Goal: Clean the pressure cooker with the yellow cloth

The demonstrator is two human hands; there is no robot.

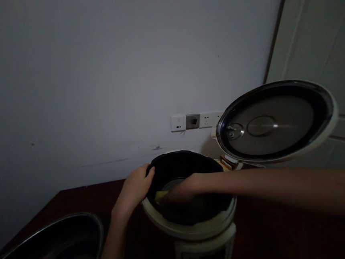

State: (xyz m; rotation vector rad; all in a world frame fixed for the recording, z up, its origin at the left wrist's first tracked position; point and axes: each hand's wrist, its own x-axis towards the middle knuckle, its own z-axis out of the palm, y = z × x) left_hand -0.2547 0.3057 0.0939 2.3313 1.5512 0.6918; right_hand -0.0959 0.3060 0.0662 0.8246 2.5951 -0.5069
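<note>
A white rice cooker (pixel 191 229) stands on the table with its hinged lid (pixel 276 122) raised at the back right. My left hand (pixel 134 188) grips the cooker's dark upper rim on the left side. My right hand (pixel 178 191) reaches in from the right, over the front of the opening, and holds a yellow sponge (pixel 161 196) inside the cooker. The hand hides most of the sponge. The cooker's interior is dark, and its bottom is only dimly visible.
A large, dark metal bowl (pixel 63 231) sits at the near left of the dark wooden table (pixel 268 226). Behind the cooker, a wall socket panel (pixel 196 121) is mounted on the wall. A white door (pixel 313 44) stands at the right.
</note>
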